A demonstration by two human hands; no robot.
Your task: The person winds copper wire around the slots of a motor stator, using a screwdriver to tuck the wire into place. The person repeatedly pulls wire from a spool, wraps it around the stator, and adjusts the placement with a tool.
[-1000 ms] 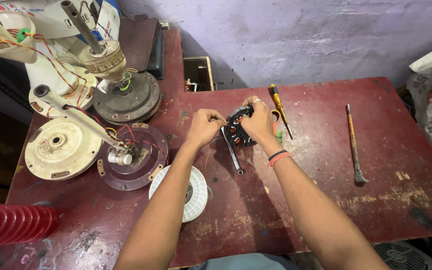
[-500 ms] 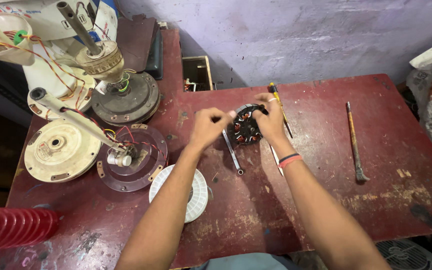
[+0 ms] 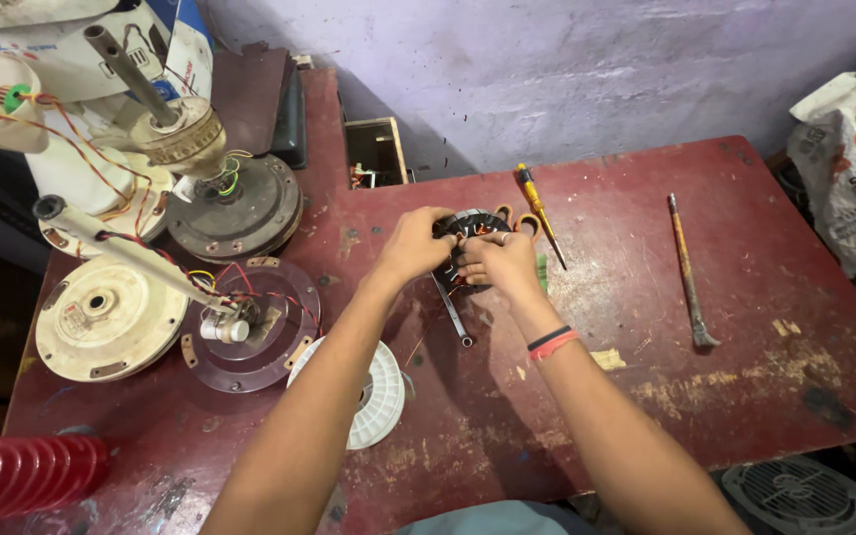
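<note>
Fingers of the left hand are curled closed on the left edge of the dark round motor stator with copper windings; fingers of the right hand are bent over its lower right side, also gripping it. The stator sits just above centre of the frame, held at or just above the red worktop; contact with the surface can't be told. A metal spanner lies just below the hands, partly under the stator. The right wrist carries a black and red band. Just right of the stator, a screwdriver with a yellow handle lies at a slant, and orange-handled scissors poke out beside it, mostly hidden. Further right, well apart, a long thin chisel-like tool lies on the worktop. Lower centre-left, under the left forearm, a white plastic spool. To its left, a clear round cover with wires and a small white part, then a cream round fan housing at the left edge. Upper left, a dark round motor base with a shaft and coloured wires. Behind the hands, a small open wooden box against the wall. A red ribbed cylinder at the lower left corner.
</note>
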